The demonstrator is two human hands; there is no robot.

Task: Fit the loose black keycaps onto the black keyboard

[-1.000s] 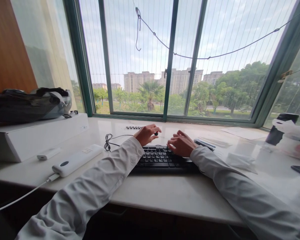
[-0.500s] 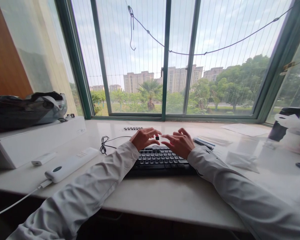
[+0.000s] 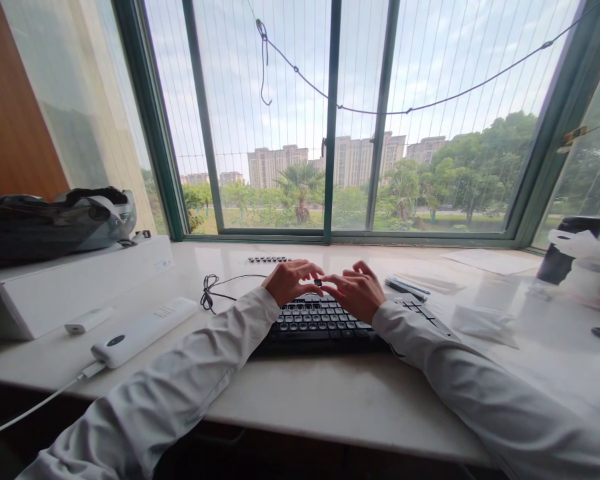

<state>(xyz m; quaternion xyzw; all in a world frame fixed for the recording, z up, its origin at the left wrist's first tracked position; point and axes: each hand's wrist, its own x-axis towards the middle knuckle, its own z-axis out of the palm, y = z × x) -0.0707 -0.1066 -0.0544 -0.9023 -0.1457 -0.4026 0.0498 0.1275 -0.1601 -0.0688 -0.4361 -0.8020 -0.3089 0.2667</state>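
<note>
A small black keycap (image 3: 318, 283) is between the fingertips of both my hands, just above the keyboard's far edge. My left hand (image 3: 291, 280) pinches it between thumb and forefinger. From the other side, the thumb and forefinger of my right hand (image 3: 356, 291) close on the same keycap, the other fingers raised and bent. Below lies a black keyboard (image 3: 325, 327); several switches in its back rows look bare of caps, and my right sleeve covers part of its right side. Behind my left hand, loose black keycaps (image 3: 269, 260) stand lined up on the white tabletop (image 3: 290, 387).
To the left are a white power bank (image 3: 140, 330) with a cable, a small white block (image 3: 87, 320) and a long white box (image 3: 80, 277) bearing a black bag. At right lie pens (image 3: 407, 288), a clear plastic bag (image 3: 483, 321) and a black cup (image 3: 563, 250). A window stands behind.
My right hand has moved left, and its thumb and forefinger have come onto the keycap held by my left hand. The keycap has turned and sits slightly lower.
</note>
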